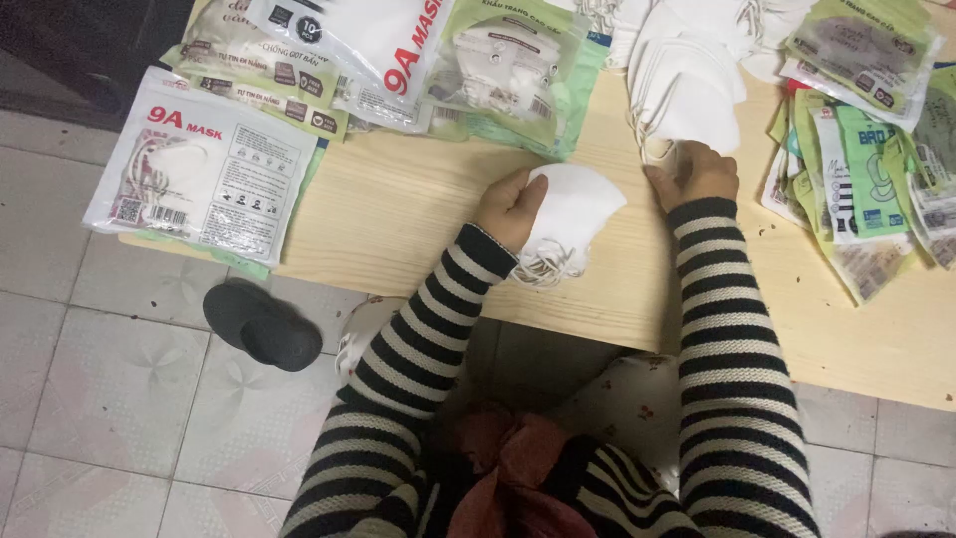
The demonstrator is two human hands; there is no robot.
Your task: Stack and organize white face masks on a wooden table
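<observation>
Evenly lit from above, soft and slightly cool. Faint glare on the clear glossy plastic mask packets [204,164] at upper left. Nearly blown-out whites on the stack of folded white fabric masks [687,85]. Deep shadow under the pale wooden tabletop [398,209] and in the dark top-left corner. Mild softness throughout; slight stretching toward the edges.

- Just one view, head-worn, looking steeply down (almost straight) at the low wooden table [418,209] and tiled floor [110,389].
- Close range, sleeves fill the bottom.
</observation>
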